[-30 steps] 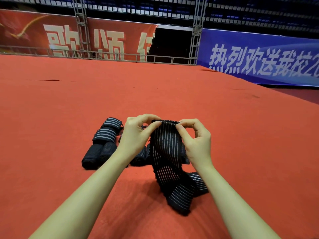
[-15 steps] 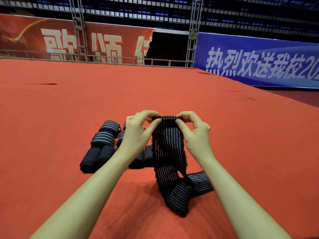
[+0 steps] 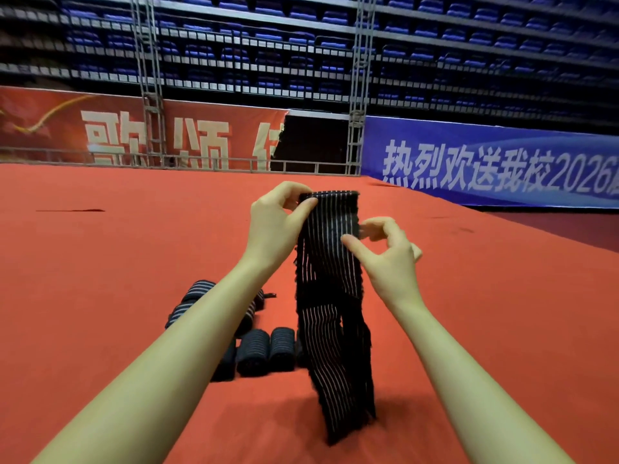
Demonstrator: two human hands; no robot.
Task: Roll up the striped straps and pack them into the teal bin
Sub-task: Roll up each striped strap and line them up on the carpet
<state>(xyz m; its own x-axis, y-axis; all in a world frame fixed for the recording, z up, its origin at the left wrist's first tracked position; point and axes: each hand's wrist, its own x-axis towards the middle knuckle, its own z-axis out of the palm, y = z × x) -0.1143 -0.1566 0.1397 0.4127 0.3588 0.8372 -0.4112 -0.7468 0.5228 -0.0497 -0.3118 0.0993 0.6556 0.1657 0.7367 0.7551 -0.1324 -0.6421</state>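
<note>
1. Two hands are raised over the red carpet (image 3: 100,296), with one strap (image 3: 330,296) hanging between them.
2. Left hand (image 3: 273,226) pinches the strap's top left corner between thumb and curled fingers.
3. Right hand (image 3: 390,259) sits lower, at the strap's right edge: thumb lies on the near face, forefinger curls at the edge. Whether it truly grips cannot be told.
4. Strap is dark with thin pale stripes; it hangs upright, twists partway down, and its bottom end is near the carpet.
5. Rolled straps (image 3: 264,351) lie on the carpet left of the hanging one, partly hidden by the left forearm.
6. Far off, a red banner (image 3: 207,135) stands left and a blue banner (image 3: 485,162) right, with rows of seats (image 3: 301,45) above.
</note>
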